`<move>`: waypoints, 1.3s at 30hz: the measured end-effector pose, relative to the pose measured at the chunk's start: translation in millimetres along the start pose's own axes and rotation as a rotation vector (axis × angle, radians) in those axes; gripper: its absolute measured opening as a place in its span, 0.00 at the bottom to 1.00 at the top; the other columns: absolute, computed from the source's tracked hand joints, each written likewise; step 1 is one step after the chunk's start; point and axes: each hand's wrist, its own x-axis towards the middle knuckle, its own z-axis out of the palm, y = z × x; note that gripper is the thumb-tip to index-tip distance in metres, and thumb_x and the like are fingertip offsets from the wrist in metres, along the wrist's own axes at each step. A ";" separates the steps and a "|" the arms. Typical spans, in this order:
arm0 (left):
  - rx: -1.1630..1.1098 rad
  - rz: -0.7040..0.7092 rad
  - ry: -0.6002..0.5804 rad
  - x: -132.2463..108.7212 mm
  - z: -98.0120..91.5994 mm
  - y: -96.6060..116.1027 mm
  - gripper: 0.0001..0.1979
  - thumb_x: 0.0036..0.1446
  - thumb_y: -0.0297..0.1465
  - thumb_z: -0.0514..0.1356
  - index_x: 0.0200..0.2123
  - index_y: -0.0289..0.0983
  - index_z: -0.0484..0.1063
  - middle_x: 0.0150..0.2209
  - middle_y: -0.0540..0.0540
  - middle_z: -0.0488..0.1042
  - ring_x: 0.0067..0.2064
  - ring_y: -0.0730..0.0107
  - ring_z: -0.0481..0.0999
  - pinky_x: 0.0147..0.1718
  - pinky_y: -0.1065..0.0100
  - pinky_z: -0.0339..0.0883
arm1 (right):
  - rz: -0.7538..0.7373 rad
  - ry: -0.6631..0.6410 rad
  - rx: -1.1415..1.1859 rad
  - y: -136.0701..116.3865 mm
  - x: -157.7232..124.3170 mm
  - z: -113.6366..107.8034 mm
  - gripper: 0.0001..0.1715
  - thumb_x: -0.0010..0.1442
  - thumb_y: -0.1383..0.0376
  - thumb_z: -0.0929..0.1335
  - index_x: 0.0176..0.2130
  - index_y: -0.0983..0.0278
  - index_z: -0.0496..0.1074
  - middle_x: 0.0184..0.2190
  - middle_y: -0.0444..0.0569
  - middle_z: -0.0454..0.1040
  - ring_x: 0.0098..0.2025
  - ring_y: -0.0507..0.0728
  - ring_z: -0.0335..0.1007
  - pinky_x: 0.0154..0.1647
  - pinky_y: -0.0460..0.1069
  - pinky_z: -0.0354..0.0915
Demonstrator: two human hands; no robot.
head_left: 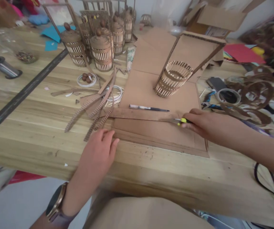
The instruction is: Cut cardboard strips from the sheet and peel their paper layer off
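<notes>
While the left hand (99,152) lies open and flat on the near-left corner of the cardboard sheet (156,135), the right hand (203,125) is closed round a yellow-handled cutter (175,121), its blade low on that sheet near the table (44,127) front. The board looks light, stiff and easily creased, so it's best pinned flat by its edges. Behind, a white dish (78,81) holds brown beads (86,77), and the slatted basket (172,79) looks empty.

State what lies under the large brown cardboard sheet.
The wooden table shows around the cardboard sheet, which rests on it. The left hand rests at its corner; the right hand holds a cutter on it. Anything else beneath is covered.
</notes>
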 end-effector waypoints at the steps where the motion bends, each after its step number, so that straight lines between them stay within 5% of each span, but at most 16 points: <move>1: -0.047 -0.035 -0.013 3.0 -1.4 -3.2 0.16 0.66 0.33 0.51 0.48 0.30 0.73 0.43 0.35 0.76 0.45 0.53 0.76 0.44 0.54 0.72 | -0.012 -0.003 0.013 3.2 3.6 5.4 0.19 0.68 0.58 0.57 0.42 0.64 0.71 0.37 0.55 0.74 0.31 0.57 0.72 0.29 0.49 0.61; 3: -0.169 -0.117 -0.066 9.6 -4.3 -7.8 0.18 0.65 0.33 0.51 0.52 0.30 0.70 0.44 0.37 0.77 0.43 0.56 0.77 0.44 0.55 0.72 | -0.019 0.038 0.017 4.0 7.4 15.1 0.21 0.69 0.58 0.56 0.45 0.67 0.70 0.37 0.57 0.73 0.37 0.60 0.72 0.36 0.51 0.64; 6: -0.385 -0.243 -0.144 19.3 -8.9 -10.8 0.19 0.63 0.34 0.52 0.54 0.32 0.68 0.47 0.39 0.76 0.39 0.64 0.77 0.42 0.60 0.73 | 0.008 0.291 -0.023 -12.8 -0.1 26.0 0.25 0.69 0.54 0.57 0.51 0.69 0.69 0.41 0.59 0.72 0.42 0.63 0.70 0.41 0.54 0.63; 10: -0.552 -0.354 -0.187 27.1 -13.2 -11.0 0.21 0.60 0.38 0.54 0.53 0.35 0.70 0.48 0.41 0.75 0.39 0.66 0.77 0.40 0.63 0.73 | -0.292 0.409 -0.049 -53.5 -21.2 42.3 0.24 0.67 0.51 0.60 0.50 0.65 0.71 0.38 0.54 0.73 0.39 0.61 0.69 0.40 0.53 0.62; 14: -0.639 -0.381 -0.215 28.3 -15.1 -12.2 0.21 0.59 0.41 0.56 0.51 0.38 0.71 0.47 0.44 0.76 0.40 0.64 0.77 0.39 0.62 0.73 | -0.349 0.577 -0.139 -69.8 -26.9 60.6 0.17 0.68 0.57 0.62 0.46 0.67 0.72 0.34 0.51 0.74 0.36 0.57 0.68 0.37 0.51 0.62; 17: -0.429 -0.171 -0.187 29.5 -16.5 -10.8 0.18 0.61 0.39 0.56 0.49 0.37 0.73 0.46 0.42 0.75 0.43 0.59 0.76 0.42 0.57 0.72 | -0.428 0.672 -0.280 -64.8 -25.3 64.9 0.11 0.68 0.67 0.62 0.43 0.68 0.72 0.29 0.48 0.73 0.33 0.54 0.67 0.37 0.50 0.62; 21: 0.098 0.361 -0.105 36.3 -18.9 1.6 0.17 0.60 0.34 0.61 0.51 0.34 0.71 0.49 0.38 0.73 0.47 0.51 0.72 0.44 0.52 0.69 | -0.476 0.735 -0.342 -60.2 -27.3 56.7 0.11 0.65 0.74 0.62 0.42 0.67 0.72 0.28 0.46 0.73 0.32 0.52 0.67 0.34 0.48 0.61; 28: 0.443 0.859 0.190 51.0 -17.4 14.2 0.13 0.56 0.17 0.54 0.42 0.28 0.73 0.32 0.44 0.73 0.32 0.64 0.70 0.23 0.66 0.63 | -0.363 0.765 -0.267 -59.2 -35.9 48.5 0.08 0.66 0.70 0.63 0.40 0.68 0.72 0.25 0.45 0.71 0.30 0.53 0.66 0.28 0.48 0.57; 33: 0.429 0.975 0.451 54.6 -20.2 10.3 0.09 0.58 0.17 0.56 0.37 0.31 0.75 0.31 0.47 0.73 0.30 0.68 0.67 0.26 0.67 0.64 | -0.297 0.733 -0.300 -52.3 -43.2 48.9 0.16 0.66 0.73 0.59 0.50 0.71 0.69 0.35 0.52 0.76 0.37 0.56 0.69 0.36 0.50 0.63; 39: 0.392 0.974 0.621 61.4 -22.5 10.7 0.07 0.55 0.19 0.62 0.38 0.32 0.75 0.33 0.47 0.74 0.33 0.67 0.69 0.30 0.65 0.67 | -0.262 0.730 -0.336 -51.0 -49.2 37.4 0.20 0.66 0.75 0.57 0.55 0.75 0.66 0.48 0.58 0.76 0.49 0.61 0.70 0.47 0.53 0.65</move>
